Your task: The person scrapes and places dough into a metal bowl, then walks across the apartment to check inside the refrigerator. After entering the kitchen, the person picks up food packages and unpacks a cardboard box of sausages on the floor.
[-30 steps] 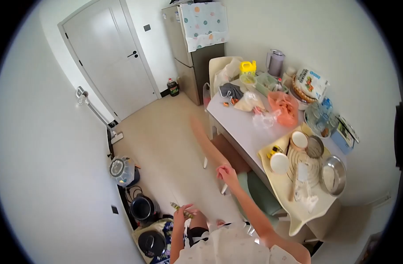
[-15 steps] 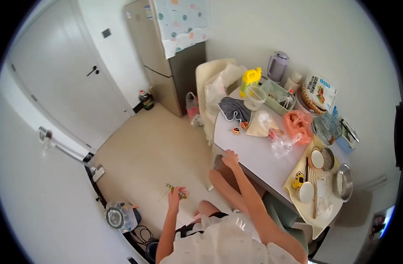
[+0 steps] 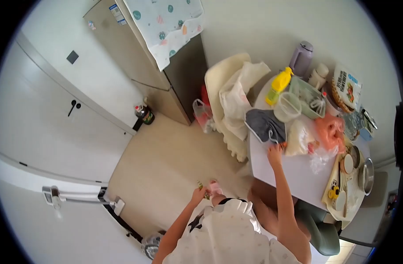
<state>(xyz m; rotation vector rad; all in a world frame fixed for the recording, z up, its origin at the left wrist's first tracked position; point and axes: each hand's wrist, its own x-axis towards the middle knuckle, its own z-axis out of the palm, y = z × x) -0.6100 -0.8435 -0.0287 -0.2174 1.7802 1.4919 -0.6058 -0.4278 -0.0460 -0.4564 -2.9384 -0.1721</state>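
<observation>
My left hand (image 3: 199, 194) hangs low over the floor in front of my legs. Its fingers are closed around a thin green-and-yellow patterned stick-like thing (image 3: 199, 183), whose ends stick out on both sides. At the near edge of the table, my right hand (image 3: 275, 152) is on a small orange-and-black thing (image 3: 283, 144), with loops like scissor handles. The fingers look closed on it, though they partly hide it. A grey cloth (image 3: 264, 123) with a pale edge lies just beyond that hand, and a bag of cream-coloured stuff (image 3: 298, 138) is to its right.
On the table (image 3: 265, 166) stand a yellow bottle (image 3: 278, 86), a clear tub (image 3: 287, 107), a green basket (image 3: 308, 94) and an orange bag (image 3: 330, 130). A mat (image 3: 354, 200) holds bowls. A cream chair (image 3: 219, 92) and fridge (image 3: 135, 57) are beyond; a green stool (image 3: 318, 229) is near me.
My right hand has moved from the table's near edge forward to the orange-and-black thing beside the grey cloth. My left hand still holds the patterned thing. The view has turned and moved nearer the fridge.
</observation>
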